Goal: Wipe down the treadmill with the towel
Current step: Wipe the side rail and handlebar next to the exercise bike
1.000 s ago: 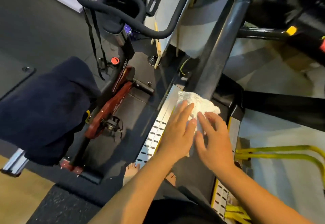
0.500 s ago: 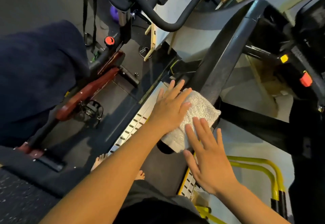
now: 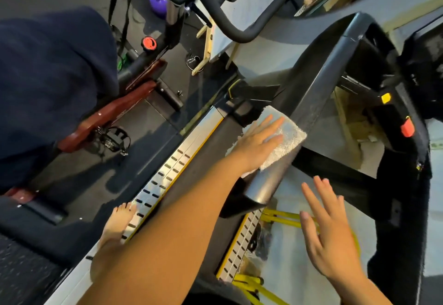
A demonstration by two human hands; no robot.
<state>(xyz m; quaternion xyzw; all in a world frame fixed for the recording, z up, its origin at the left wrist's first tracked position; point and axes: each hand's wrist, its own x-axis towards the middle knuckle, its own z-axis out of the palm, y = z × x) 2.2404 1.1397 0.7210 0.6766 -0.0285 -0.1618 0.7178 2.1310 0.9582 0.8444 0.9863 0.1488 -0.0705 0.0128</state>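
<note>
A white towel (image 3: 285, 141) lies on the sloping grey arm of the treadmill (image 3: 309, 103), near its lower end. My left hand (image 3: 259, 139) presses flat on the towel with straight fingers. My right hand (image 3: 328, 230) hovers lower right with its fingers spread, off the towel and holding nothing. The treadmill's silver slotted side rail (image 3: 165, 175) with a yellow edge runs diagonally below my left arm. The dark belt between the rails is mostly hidden by my forearm.
An exercise bike (image 3: 134, 98) with a red frame stands left; a dark blue cloth (image 3: 48, 84) covers its seat. My bare foot (image 3: 119, 221) touches the side rail. A red stop button (image 3: 407, 127) sits on the console at right. Yellow bars (image 3: 285, 218) lie below.
My right hand has come off the towel and drawn back to the lower right. My left hand has slid the towel further up the arm. The view has tilted.
</note>
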